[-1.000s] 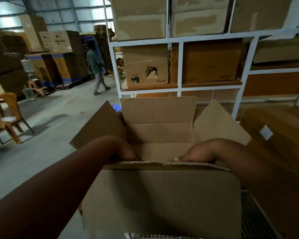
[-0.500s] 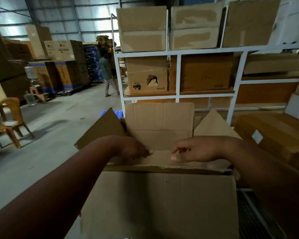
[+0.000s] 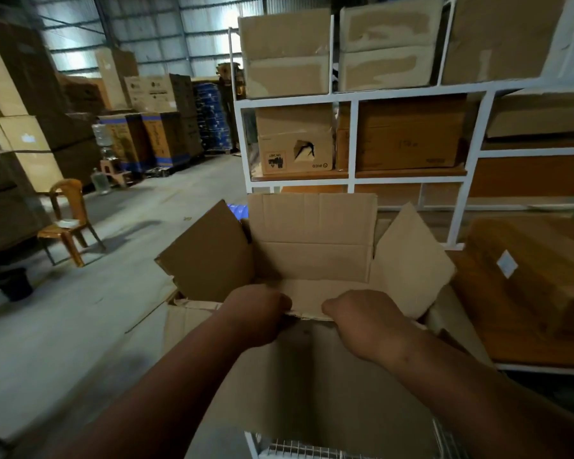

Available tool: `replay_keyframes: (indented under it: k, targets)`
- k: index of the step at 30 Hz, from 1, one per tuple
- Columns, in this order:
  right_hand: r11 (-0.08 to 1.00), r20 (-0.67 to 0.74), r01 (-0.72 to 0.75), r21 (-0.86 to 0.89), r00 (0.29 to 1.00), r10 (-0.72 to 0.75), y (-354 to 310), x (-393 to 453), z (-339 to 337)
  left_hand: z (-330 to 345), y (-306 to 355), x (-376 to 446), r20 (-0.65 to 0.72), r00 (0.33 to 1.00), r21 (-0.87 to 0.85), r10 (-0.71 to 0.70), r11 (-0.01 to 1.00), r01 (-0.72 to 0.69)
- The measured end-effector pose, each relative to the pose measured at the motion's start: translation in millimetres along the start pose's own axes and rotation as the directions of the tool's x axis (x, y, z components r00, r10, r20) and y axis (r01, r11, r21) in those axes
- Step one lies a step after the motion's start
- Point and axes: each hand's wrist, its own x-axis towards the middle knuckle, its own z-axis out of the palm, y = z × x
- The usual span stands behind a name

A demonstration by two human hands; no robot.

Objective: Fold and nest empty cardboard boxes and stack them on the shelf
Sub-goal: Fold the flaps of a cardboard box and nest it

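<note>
An open cardboard box [image 3: 312, 369] is seen at frame centre, its mouth facing up. The near flap [image 3: 307, 301] is gripped along its torn edge by both hands. The left hand [image 3: 257, 314] is curled tightly over the edge at about 7 o'clock of the box mouth; the right hand [image 3: 362, 321] is curled over the same edge at about 5 o'clock. Fingertips are hidden behind the cardboard, so the exact pinch cannot be told.

The far flap [image 3: 312, 220] is stood upright at 12 o'clock. The left side flap [image 3: 209, 256] is splayed outward at 10 o'clock, the right side flap [image 3: 411, 260] at 2 o'clock. All four flaps are open, probably so the inside stays accessible for folding in or nesting.

The two-handed grip, spaced apart, is judged to be for turning the near flap evenly along its crease without further tearing.

The white shelf [image 3: 352, 97] is located at 12 to 2 o'clock beyond the box, already loaded with closed cartons [image 3: 285, 51]. A wire rack [image 3: 295, 448] is partly visible under the box at 6 o'clock. An orange chair [image 3: 67, 223] is placed at 9 o'clock on the concrete floor [image 3: 80, 326].

Stacking is judged not yet started for this box.
</note>
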Motion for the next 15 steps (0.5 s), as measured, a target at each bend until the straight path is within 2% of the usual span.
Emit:
replay_keyframes:
  k: [3, 6, 10, 15]
  targets:
    - [0.994, -0.046, 0.014, 0.107, 0.999, -0.009, 5, -20, 0, -10, 14, -11, 0.006, 0.998, -0.024, -0.059, 0.998, 0.059]
    - [0.985, -0.092, 0.015, 0.17, 0.996, 0.001, 14, -47, -10, -22, 38, -23, -0.149, 0.986, -0.086, -0.075, 0.994, 0.063]
    - [0.993, -0.141, -0.005, 0.119, 0.99, 0.022, 41, -85, -24, -40, 98, -21, -0.28, 0.956, -0.033, 0.083, 0.995, -0.096]
    - [0.975, -0.099, -0.208, 0.08, 0.971, 0.216, 101, -146, -34, -68, 182, 6, -0.316, 0.923, -0.051, 0.222, 0.967, -0.25]
